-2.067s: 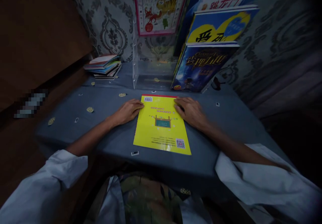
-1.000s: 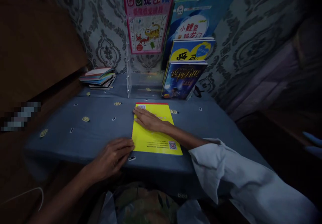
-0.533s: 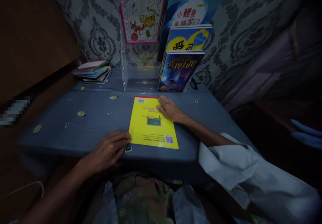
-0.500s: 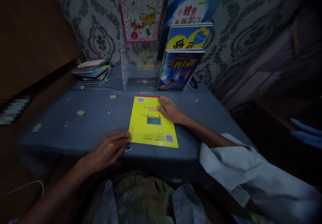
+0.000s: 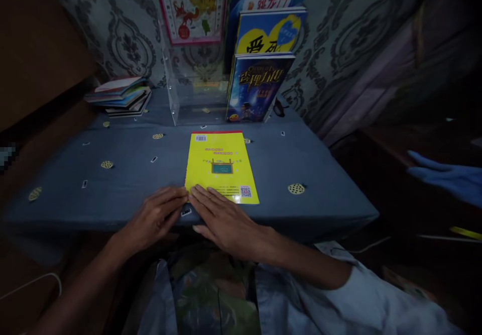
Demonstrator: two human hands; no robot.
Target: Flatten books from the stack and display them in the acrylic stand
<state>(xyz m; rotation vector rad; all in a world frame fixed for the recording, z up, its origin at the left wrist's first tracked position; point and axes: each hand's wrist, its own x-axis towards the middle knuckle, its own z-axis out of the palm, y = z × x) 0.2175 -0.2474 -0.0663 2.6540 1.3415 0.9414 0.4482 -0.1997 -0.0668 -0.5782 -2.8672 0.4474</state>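
A yellow book (image 5: 222,161) with a red top edge lies flat on the blue-grey tablecloth, its barcode at the upper left. My left hand (image 5: 160,214) has its fingers pressed together at the book's lower left corner, pinching that corner. My right hand (image 5: 222,219) lies flat over the book's lower left part, fingers stretched out and beside the left fingertips. The hands hide the lower left corner itself.
A clear acrylic rack (image 5: 173,104) at the back holds a dark blue book (image 5: 258,89), a blue-yellow book (image 5: 271,28) and others. A book stack (image 5: 122,96) stands back left. Dark glasses (image 5: 279,108) lie beside the rack. A blue-gloved hand (image 5: 448,174) shows at the right.
My right hand has moved from the book's upper right edge down to the lower left corner. My left hand stays at that corner. The view has shifted slightly.
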